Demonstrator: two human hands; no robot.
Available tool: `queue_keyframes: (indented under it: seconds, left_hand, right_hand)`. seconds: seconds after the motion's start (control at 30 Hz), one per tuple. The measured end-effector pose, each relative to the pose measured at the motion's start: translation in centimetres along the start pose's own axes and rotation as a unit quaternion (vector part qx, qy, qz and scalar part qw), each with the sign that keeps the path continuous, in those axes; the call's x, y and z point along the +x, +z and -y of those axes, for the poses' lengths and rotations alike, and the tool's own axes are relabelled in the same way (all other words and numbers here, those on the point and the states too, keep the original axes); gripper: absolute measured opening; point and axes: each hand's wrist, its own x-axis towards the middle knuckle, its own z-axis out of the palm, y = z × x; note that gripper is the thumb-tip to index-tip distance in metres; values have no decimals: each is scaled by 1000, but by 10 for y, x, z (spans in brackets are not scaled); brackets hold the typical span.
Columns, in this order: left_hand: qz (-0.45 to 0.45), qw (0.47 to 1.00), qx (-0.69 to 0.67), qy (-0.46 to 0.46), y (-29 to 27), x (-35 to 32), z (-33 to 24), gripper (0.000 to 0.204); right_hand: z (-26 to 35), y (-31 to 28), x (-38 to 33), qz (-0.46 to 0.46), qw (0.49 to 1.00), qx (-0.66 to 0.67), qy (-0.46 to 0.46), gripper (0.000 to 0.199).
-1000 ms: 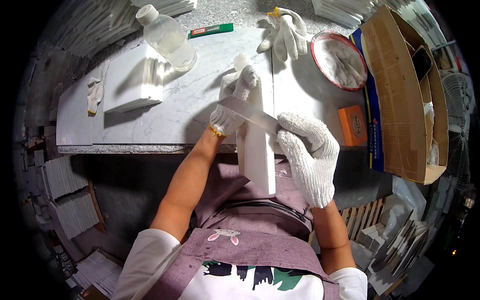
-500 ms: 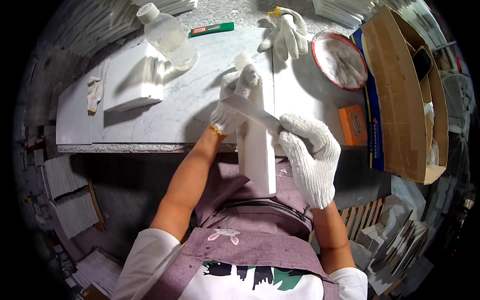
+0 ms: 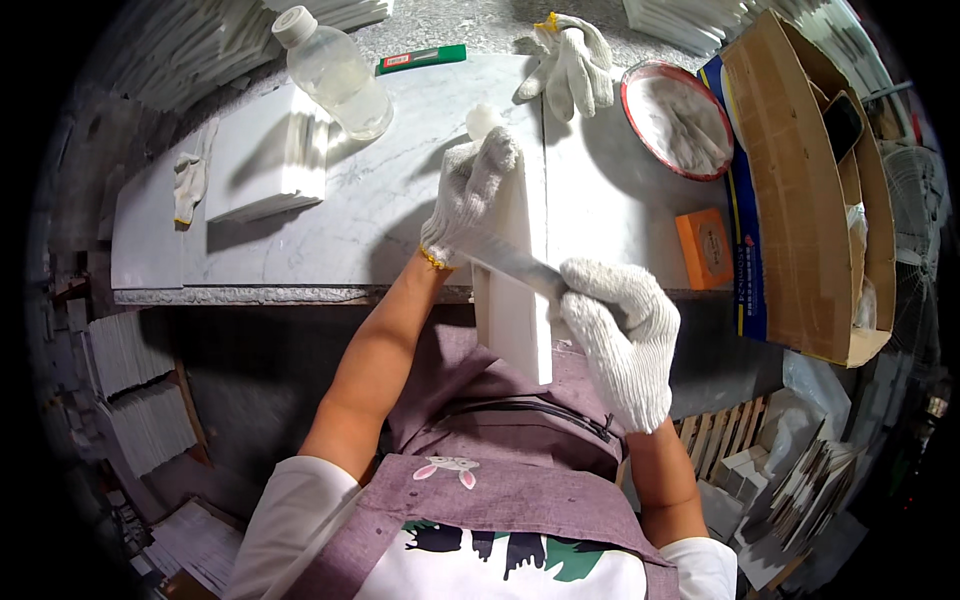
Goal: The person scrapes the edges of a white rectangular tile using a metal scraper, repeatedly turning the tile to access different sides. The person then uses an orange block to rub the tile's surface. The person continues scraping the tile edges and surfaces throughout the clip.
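Note:
Both of my hands wear white knitted gloves. My left hand (image 3: 476, 190) is closed round the far end of a white slab (image 3: 522, 310), or a few together, standing on edge and jutting over the table's near edge toward my apron. In my right hand (image 3: 622, 335) is a flat, straight grey tool (image 3: 510, 262), perhaps a file or scraper blade, pinched between thumb and fingers. It lies slantwise across the slab's upper edge, its far end by my left wrist. A small whitish lump (image 3: 483, 120) sits just beyond my left hand.
Leftward on the marble-patterned table (image 3: 400, 110) stand a stack of white slabs (image 3: 255, 150) and a clear bottle (image 3: 340, 85). A green case (image 3: 422, 59), spare gloves (image 3: 570, 70), a red-rimmed bowl (image 3: 680, 120), an orange box (image 3: 704, 248) and a cardboard box (image 3: 800, 190) lie around.
My right hand and the grey tool have slid nearer to me along the slab's edge. My left hand and the slab have hardly moved.

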Motion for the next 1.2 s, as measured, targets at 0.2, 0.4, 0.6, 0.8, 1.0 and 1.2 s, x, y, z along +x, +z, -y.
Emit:
queue_keyframes:
  seconds: [0.2, 0.4, 0.6, 0.8, 1.0, 1.2]
  left_hand:
    - [4, 998, 16, 65, 3, -5, -19, 50]
    - [-103, 983, 42, 143, 21, 13, -74, 35]
    - [-29, 994, 103, 35, 44, 29, -99, 47]
    - [121, 913, 376, -102, 62, 36, -104, 67]
    - [166, 876, 446, -77, 71, 34, -112, 63]
    - [15, 897, 435, 70, 76, 20, -108, 33]
  right_hand:
    - [6, -2, 7, 12, 997, 51, 47, 20]
    - [-1, -30, -14, 78, 980, 117, 143, 34]
    - [-58, -66, -53, -51, 880, 431, 193, 31]
    - [-86, -58, -70, -73, 888, 404, 206, 21]
    - [-100, -53, -73, -17, 889, 418, 188, 19]
    - [-105, -51, -74, -45, 868, 446, 214, 20]
